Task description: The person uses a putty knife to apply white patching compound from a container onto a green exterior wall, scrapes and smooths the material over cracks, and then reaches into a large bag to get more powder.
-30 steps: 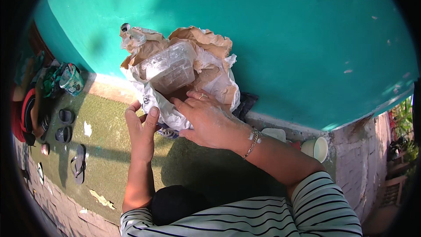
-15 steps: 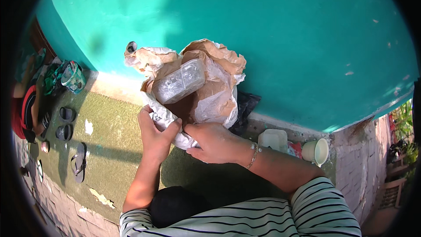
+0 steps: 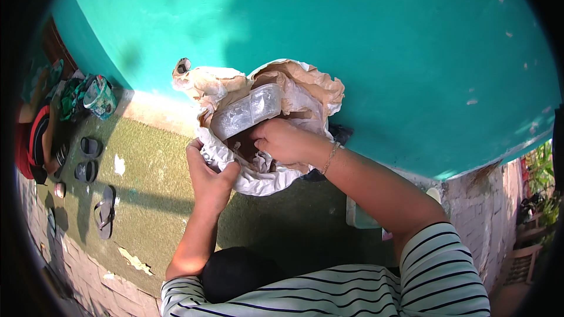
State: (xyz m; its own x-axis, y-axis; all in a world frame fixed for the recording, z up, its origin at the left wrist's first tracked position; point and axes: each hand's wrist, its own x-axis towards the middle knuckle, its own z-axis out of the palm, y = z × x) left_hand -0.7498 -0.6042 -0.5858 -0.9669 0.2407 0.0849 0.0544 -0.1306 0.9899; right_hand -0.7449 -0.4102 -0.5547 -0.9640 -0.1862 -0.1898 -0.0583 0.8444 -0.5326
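Note:
A large crumpled paper bag point(image 3: 267, 183), brown inside and whitish outside, gapes upward in front of me with its rim folded. My left hand point(image 3: 210, 177) is closed on the bag's near left rim, thumb over the edge. Inside the mouth, my right hand point(image 3: 288, 142) reaches in with curled fingers; their tips and anything between them are hidden. A clear plastic container point(image 3: 249, 110), smeared with whitish powder, lies tilted across the far left part of the bag's mouth, just beyond my right hand.
A teal wall point(image 3: 382, 70) rises behind the bag. Green matting point(image 3: 147, 170) covers the ground. Flip-flops point(image 3: 104, 211) and slides point(image 3: 87, 170) lie to the left, near a patterned bucket point(image 3: 98, 100) and a person point(image 3: 35, 141). A pale tray point(image 3: 359, 216) is partly behind my right arm.
My right hand has moved from the near rim up and into the bag. The near rim has spread wider, and the container has shifted slightly right. My left hand keeps its hold.

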